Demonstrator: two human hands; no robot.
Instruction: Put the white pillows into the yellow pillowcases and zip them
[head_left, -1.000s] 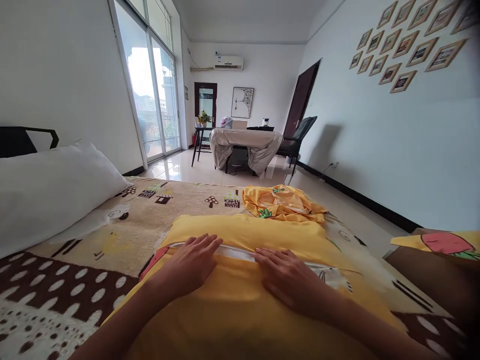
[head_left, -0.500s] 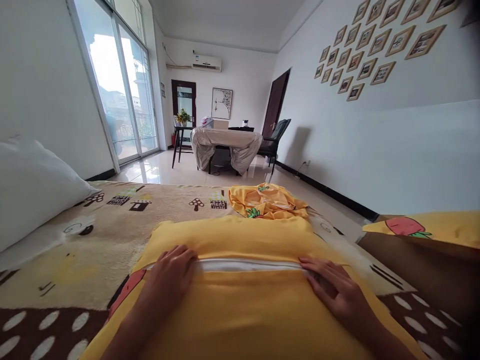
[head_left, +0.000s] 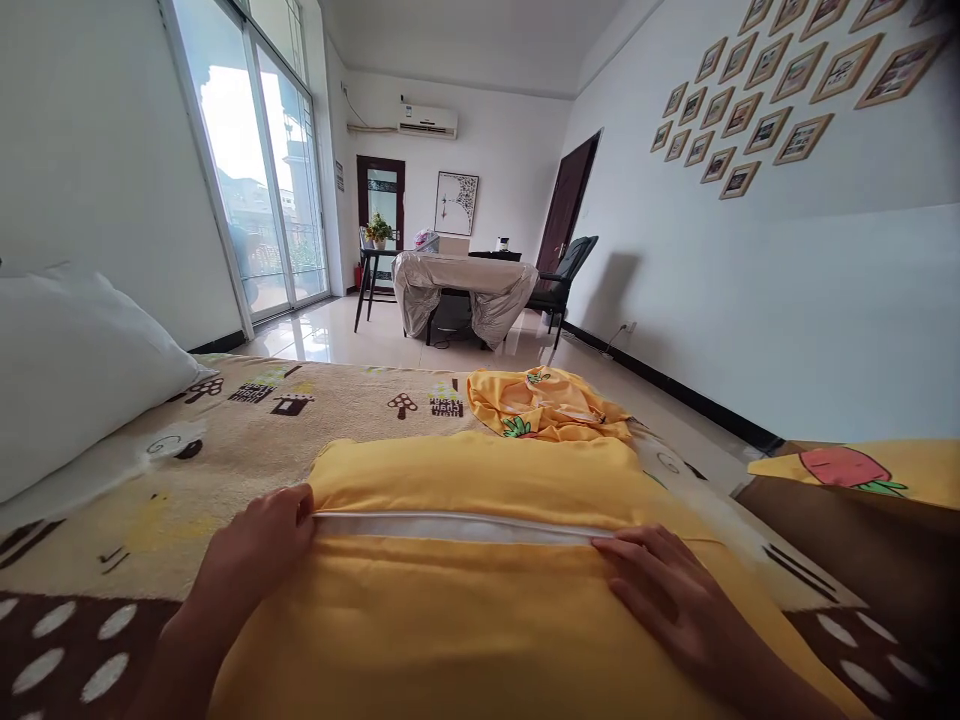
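Yellow pillowcase (head_left: 450, 620), its opening (head_left: 450, 527) stretched crosswise

On the patterned blanket (head_left: 337, 400), directly in front of the person, the filled case lies flat with its opening on the upper face. That opening's long axis runs from side to side, slanting slightly down toward the right, and a white strip shows along it. It spans the gap between the hands, to the right of the left fingers and to the left of the right ones; neither hand is clearly nearer.

At its left end, the left hand (head_left: 255, 545) has its fingers curled in; whether they pinch cloth cannot be told. At the other end, the right hand (head_left: 675, 590) rests with fingers loosely bent, forefinger touching the edge, thumb a little apart; any hold is unclear. Beyond lies a rumpled yellow cover (head_left: 551, 405); a white pillow (head_left: 82, 380) sits far left.
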